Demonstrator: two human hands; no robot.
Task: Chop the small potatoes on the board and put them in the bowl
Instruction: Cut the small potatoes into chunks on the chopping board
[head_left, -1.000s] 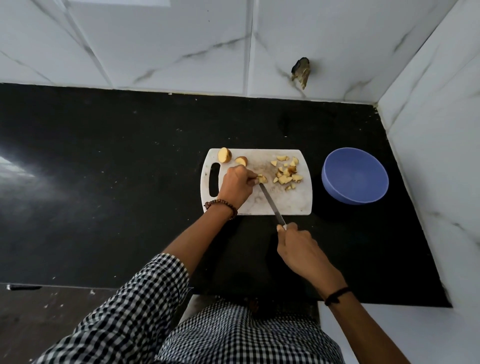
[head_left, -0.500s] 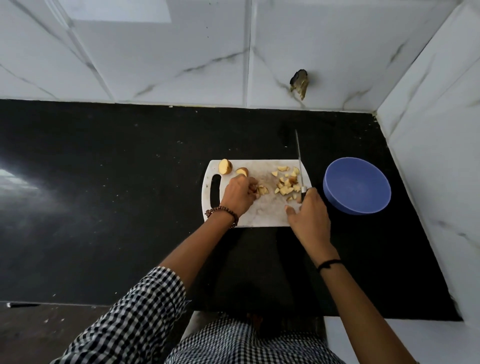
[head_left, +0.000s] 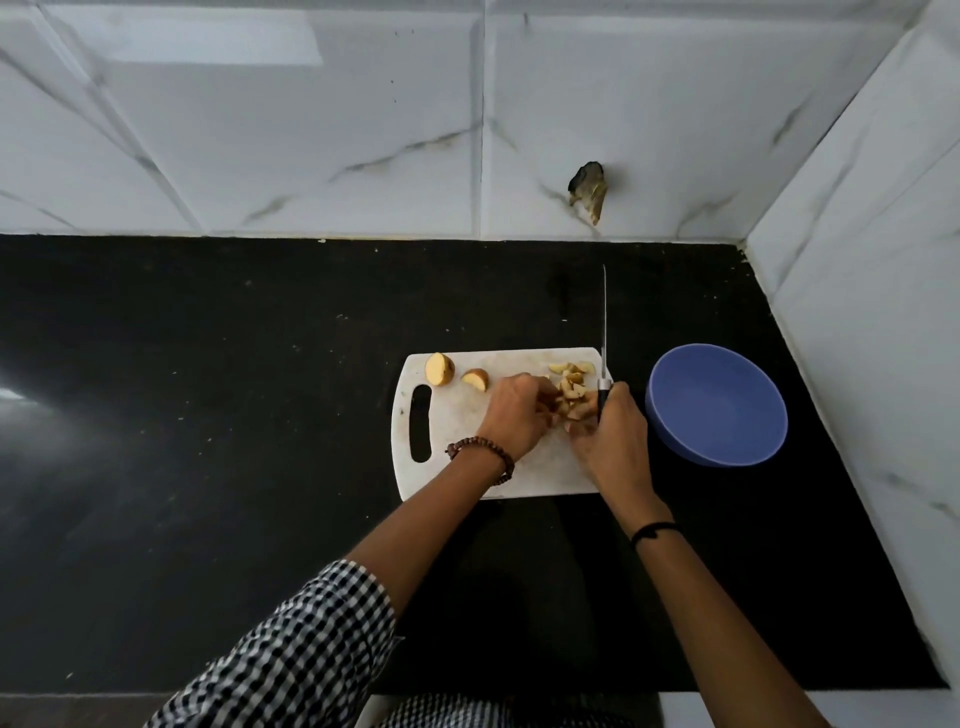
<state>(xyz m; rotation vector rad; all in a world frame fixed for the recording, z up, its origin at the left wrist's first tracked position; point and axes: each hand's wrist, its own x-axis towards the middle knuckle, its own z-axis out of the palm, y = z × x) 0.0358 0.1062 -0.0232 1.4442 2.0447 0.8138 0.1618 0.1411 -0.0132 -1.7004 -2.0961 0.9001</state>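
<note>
Person seen from above. A black-and-white checked sleeve (head_left: 311, 639) covers the left upper arm and ends near the elbow. A brown beaded bracelet (head_left: 483, 457) circles the wrist behind the left hand (head_left: 514, 415). A thin black wristband (head_left: 654, 531) sits behind the right hand (head_left: 613, 441). Matching checked cloth (head_left: 447, 714) shows at the bottom edge.

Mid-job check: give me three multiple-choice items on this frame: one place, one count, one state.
1. The bowl sits where relative to the board?
A) left of it B) right of it C) on it
2. How many large potato pieces lie at the board's left end?
A) none B) two C) five
3. The knife is:
A) lying on the board B) inside the bowl C) held in the right hand, blade toward the wall
Answers: 1 B, it stands off the board's right edge; 2 B, two lie apart from the chopped pile; 3 C, the hand wraps its handle.
</note>
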